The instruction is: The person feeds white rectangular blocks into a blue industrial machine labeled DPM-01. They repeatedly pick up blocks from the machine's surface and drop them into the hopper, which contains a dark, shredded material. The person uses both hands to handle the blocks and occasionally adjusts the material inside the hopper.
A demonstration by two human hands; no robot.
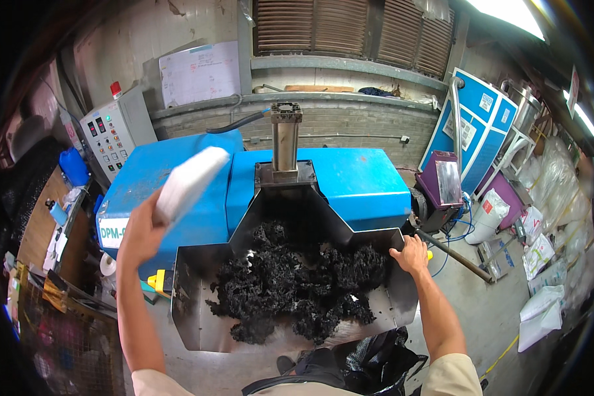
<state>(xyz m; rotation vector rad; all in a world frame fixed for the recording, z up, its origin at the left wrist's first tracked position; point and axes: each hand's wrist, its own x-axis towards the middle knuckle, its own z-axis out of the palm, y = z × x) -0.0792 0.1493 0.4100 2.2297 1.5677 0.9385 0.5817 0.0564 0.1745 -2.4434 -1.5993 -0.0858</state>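
- nearest the body, a black bag (pixel 369 360) sits crumpled below the front lip of the steel hopper tray (pixel 198 330), between the two forearms.
- the tray spreads wide in front of the person and holds a heap of black shredded scrap (pixel 297 284), which fills most of its middle and runs up into the chute mouth.
- the right hand (pixel 410 254) rests on the tray's right rim, fingers curled over the edge and gripping the metal; a yellow tip shows just beside it.
- the left hand (pixel 140 234) is raised above the tray's left corner, fingers closed round the lower end of a white block (pixel 190 181).
- the white block is blurred; its long axis tilts up and to the right, the free end pointing toward the blue machine housing (pixel 350 178).
- between block and tray nothing stands in the way; a yellow fitting (pixel 157 280) sits beside the tray's left wall.
- behind the heap, a grey upright column (pixel 285 142) rises from the machine's centre.
- farther left stands a grey control box (pixel 115 132) with buttons; farther right a blue cabinet (pixel 478 122) and white sacks (pixel 541 317) on the floor.
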